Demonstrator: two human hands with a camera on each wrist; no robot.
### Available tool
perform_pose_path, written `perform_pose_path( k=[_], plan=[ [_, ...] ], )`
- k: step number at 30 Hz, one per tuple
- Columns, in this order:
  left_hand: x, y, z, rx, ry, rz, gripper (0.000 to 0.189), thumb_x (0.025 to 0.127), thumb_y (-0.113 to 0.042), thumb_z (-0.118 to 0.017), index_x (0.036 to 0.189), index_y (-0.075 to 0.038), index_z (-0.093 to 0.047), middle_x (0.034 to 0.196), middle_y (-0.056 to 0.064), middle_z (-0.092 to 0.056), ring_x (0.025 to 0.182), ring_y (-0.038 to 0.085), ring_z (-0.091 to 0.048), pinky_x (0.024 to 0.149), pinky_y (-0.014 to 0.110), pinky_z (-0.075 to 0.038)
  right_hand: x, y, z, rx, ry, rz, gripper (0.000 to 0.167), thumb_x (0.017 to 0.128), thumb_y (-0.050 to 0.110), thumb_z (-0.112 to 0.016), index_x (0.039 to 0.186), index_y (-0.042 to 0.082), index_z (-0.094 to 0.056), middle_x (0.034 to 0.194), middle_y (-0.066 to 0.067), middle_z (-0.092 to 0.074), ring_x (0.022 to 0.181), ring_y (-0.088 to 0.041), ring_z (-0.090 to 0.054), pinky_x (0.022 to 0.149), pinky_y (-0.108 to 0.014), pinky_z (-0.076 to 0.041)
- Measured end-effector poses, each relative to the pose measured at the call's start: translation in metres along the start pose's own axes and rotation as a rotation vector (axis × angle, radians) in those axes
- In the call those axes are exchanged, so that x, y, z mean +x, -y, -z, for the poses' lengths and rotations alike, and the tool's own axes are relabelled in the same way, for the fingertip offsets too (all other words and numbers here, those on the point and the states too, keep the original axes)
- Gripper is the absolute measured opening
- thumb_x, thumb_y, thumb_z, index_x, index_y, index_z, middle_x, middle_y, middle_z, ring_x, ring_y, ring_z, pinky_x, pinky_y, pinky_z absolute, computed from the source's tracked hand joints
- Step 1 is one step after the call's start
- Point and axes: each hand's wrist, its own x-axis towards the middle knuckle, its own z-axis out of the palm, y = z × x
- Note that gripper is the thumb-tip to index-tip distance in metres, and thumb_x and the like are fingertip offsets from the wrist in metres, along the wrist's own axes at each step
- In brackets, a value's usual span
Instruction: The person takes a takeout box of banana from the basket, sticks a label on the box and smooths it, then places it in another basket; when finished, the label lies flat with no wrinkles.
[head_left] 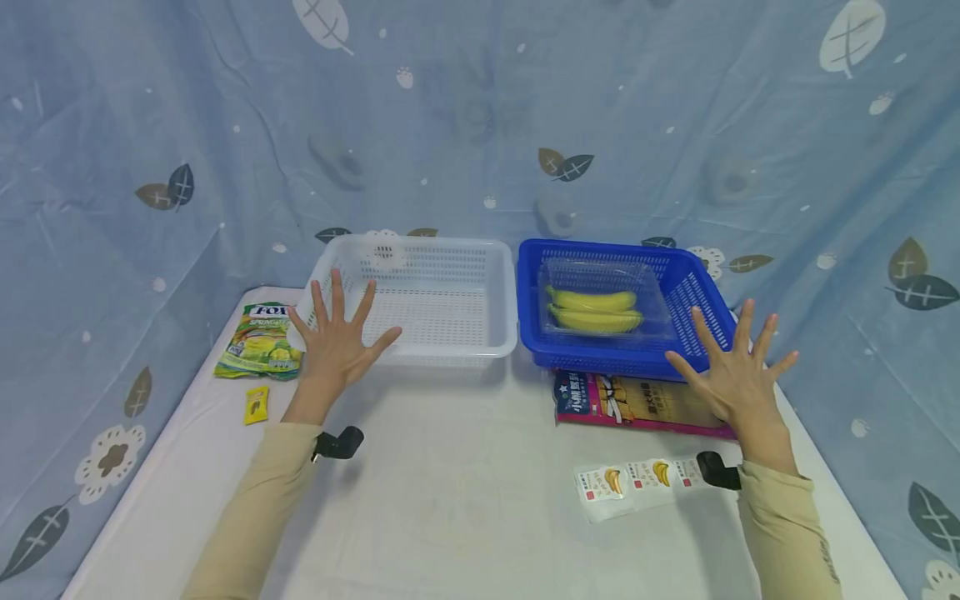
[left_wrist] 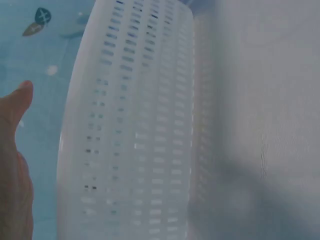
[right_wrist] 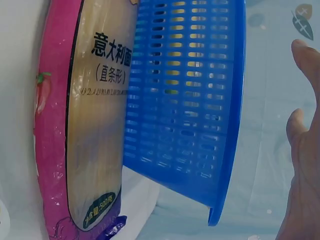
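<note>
My left hand [head_left: 335, 342] is spread with straight fingers over the left front corner of the white basket [head_left: 501, 304], holding nothing. On the other side, my right hand [head_left: 738, 379] is spread too, over the right front corner of the blue basket [head_left: 693, 304]. Inside the blue basket lies a clear plastic box with bananas [head_left: 596, 321]. A pack of spaghetti [right_wrist: 97, 150] lies in front of the blue basket, partly hidden by its rim and by the right hand in the head view. Near the right wrist is a strip of banana stickers [head_left: 633, 483].
A green FOX candy bag [head_left: 258, 342] lies left of the white basket, with a small yellow packet [head_left: 257, 405] just in front of it. Patterned blue cloth [head_left: 450, 125] rises behind and on both sides of the white table [head_left: 450, 500].
</note>
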Motion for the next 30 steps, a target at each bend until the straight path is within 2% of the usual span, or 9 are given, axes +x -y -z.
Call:
perform_pose_path(
  k=[7, 13, 20, 24, 27, 30],
  plan=[
    [-0.001, -0.019, -0.001, -0.097, -0.026, -0.047, 0.086, 0.087, -0.076, -0.034, 0.154, -0.033, -0.002, 0.154, 0.004, 0.032, 0.139, 0.040, 0.027, 0.098, 0.077, 0.013, -0.002, -0.006, 0.002, 0.003, -0.013, 0.000, 0.083, 0.090, 0.071, -0.033, 0.153, 0.032, 0.004, 0.149, -0.013, 0.037, 0.130, -0.042, 0.037, 0.086, -0.082, 0.017],
    [-0.001, -0.041, -0.004, -0.107, -0.019, -0.087, 0.087, 0.085, -0.080, -0.027, 0.154, -0.034, 0.001, 0.154, 0.007, 0.031, 0.136, 0.035, 0.033, 0.099, 0.076, 0.013, -0.007, -0.016, 0.001, 0.013, -0.024, 0.016, 0.081, 0.091, 0.069, -0.035, 0.152, 0.034, 0.006, 0.150, -0.012, 0.037, 0.131, -0.040, 0.037, 0.086, -0.082, 0.018],
    [0.002, -0.069, -0.013, -0.146, -0.020, -0.121, 0.089, 0.082, -0.084, -0.018, 0.154, -0.035, -0.001, 0.156, 0.008, 0.027, 0.139, 0.038, 0.027, 0.101, 0.075, 0.011, -0.009, -0.031, -0.004, 0.010, -0.022, 0.015, 0.082, 0.091, 0.067, -0.037, 0.153, 0.032, 0.004, 0.150, -0.015, 0.035, 0.131, -0.045, 0.035, 0.085, -0.084, 0.015],
    [0.007, -0.087, -0.019, -0.153, 0.009, -0.128, 0.090, 0.081, -0.085, -0.017, 0.154, -0.035, 0.000, 0.156, 0.008, 0.027, 0.139, 0.039, 0.026, 0.102, 0.075, 0.010, -0.008, -0.042, -0.008, 0.023, -0.017, 0.018, 0.082, 0.092, 0.066, -0.039, 0.154, 0.029, 0.001, 0.150, -0.017, 0.034, 0.131, -0.047, 0.034, 0.084, -0.085, 0.014],
    [0.011, -0.100, -0.021, -0.182, 0.040, -0.131, 0.088, 0.085, -0.080, -0.028, 0.153, -0.035, 0.003, 0.157, 0.009, 0.025, 0.139, 0.038, 0.026, 0.102, 0.075, 0.007, -0.006, -0.049, -0.011, 0.027, -0.011, 0.032, 0.083, 0.092, 0.065, -0.041, 0.154, 0.028, -0.001, 0.151, -0.019, 0.032, 0.131, -0.049, 0.032, 0.085, -0.086, 0.010],
    [0.016, -0.113, -0.023, -0.261, 0.080, -0.135, 0.088, 0.089, -0.069, -0.043, 0.153, -0.034, 0.007, 0.157, 0.010, 0.024, 0.139, 0.036, 0.027, 0.104, 0.074, 0.007, -0.003, -0.056, -0.011, 0.044, 0.010, 0.050, 0.083, 0.091, 0.064, -0.044, 0.154, 0.027, -0.004, 0.151, -0.020, 0.031, 0.132, -0.050, 0.030, 0.087, -0.087, 0.004]
  ],
)
